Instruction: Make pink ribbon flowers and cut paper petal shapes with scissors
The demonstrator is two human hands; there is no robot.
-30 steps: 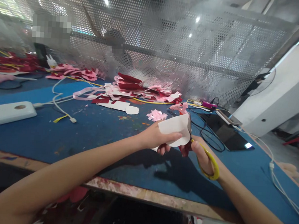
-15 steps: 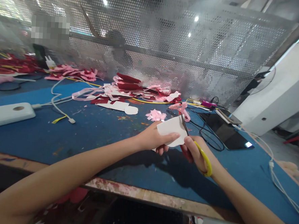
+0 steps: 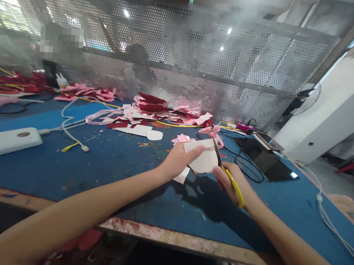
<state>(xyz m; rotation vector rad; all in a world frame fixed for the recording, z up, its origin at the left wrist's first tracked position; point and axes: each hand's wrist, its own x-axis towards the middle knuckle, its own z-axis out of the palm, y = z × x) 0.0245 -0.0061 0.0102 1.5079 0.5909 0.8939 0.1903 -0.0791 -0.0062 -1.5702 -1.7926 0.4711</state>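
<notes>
Between thumb and fingers, my left hand (image 3: 177, 159) pinches a white piece of paper (image 3: 204, 160) with a rounded lower edge. Another white flap (image 3: 182, 176) shows below that hand; whether it belongs to the same sheet I cannot tell. My right hand (image 3: 230, 181) is closed round yellow-handled scissors (image 3: 236, 188), whose dark blades meet the right edge of the paper. Behind the paper lie a pink glue gun (image 3: 212, 131) and a small heap of pink paper pieces (image 3: 182, 139), partly covered by my left hand and the paper.
Red, pink and white cut scraps (image 3: 154, 109) are heaped along the perforated metal screen (image 3: 181, 61). A white power bank (image 3: 11, 141) with cables lies at left. A black tablet (image 3: 265, 160) and looped black cord are at right. White cut shapes (image 3: 154, 135) rest mid-table.
The paper has turned in my left hand, and its thumb has shifted up toward the top edge. The scissors have tilted, with more of the blades and yellow handle showing.
</notes>
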